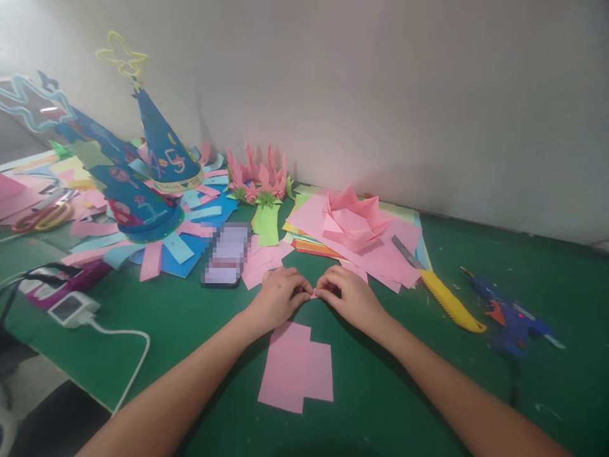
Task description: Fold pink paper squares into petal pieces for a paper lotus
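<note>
Left hand (280, 293) and right hand (353, 298) are pinching a small pink paper piece (314, 294) between closed fingers just above the tabletop (390, 406). The piece is lying directly between both fingertips, neither hand nearer; its long axis cannot be determined.

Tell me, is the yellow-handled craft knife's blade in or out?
Out: the long grey blade shows beyond the ribbed yellow handle.

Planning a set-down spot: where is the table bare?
Bare: between phone, white cable and left forearm; between pink sheets and right forearm; between right forearm and yellow knife. Crowded: around blue hats and pink paper flower.
</note>
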A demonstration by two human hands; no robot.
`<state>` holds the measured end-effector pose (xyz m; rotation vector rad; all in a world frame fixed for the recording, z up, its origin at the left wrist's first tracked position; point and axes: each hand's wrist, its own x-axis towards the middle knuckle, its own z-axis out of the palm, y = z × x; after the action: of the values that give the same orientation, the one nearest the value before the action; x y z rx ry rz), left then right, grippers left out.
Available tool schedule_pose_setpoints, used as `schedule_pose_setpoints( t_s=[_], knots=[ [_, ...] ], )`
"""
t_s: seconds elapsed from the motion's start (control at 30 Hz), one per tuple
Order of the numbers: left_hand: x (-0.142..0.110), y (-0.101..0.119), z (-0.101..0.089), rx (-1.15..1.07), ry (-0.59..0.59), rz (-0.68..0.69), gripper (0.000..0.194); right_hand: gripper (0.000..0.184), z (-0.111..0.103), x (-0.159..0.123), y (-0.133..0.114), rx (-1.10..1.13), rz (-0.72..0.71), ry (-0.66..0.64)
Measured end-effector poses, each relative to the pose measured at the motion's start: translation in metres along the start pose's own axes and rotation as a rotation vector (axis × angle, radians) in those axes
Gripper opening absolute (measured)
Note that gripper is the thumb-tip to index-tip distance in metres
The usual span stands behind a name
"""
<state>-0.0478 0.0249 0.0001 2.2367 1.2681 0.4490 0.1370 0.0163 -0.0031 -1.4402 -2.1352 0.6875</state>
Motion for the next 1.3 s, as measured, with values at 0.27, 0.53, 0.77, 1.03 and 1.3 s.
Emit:
schedule_pose_setpoints(
  t_s=[0.27, 0.53, 0.77, 1.03, 1.3],
  knots=[
    [-0.005, 0.003, 0.001, 0.120, 0.040, 0.008, 0.014, 0.008, 0.003, 0.000, 0.000, -0.027, 0.014, 0.000],
    [-0.011, 0.008, 0.010, 0.238, 0.148, 0.006, 0.020, 0.004, 0.007, -0.003, 0.002, -0.088, -0.092, 0.048],
    [-0.012, 0.007, 0.013, 0.220, 0.169, 0.019, 0.017, 0.016, 0.012, -0.005, 0.005, -0.226, -0.216, 0.047],
    [-0.008, 0.001, 0.013, -0.047, 0.205, 0.087, 0.010, 0.025, 0.005, -0.006, 0.001, -0.165, -0.257, 0.096],
    [-0.004, 0.004, 0.017, -0.878, 0.188, -0.178, 0.013, 0.030, 0.006, -0.006, 0.001, -0.046, -0.202, 0.127]
  ],
)
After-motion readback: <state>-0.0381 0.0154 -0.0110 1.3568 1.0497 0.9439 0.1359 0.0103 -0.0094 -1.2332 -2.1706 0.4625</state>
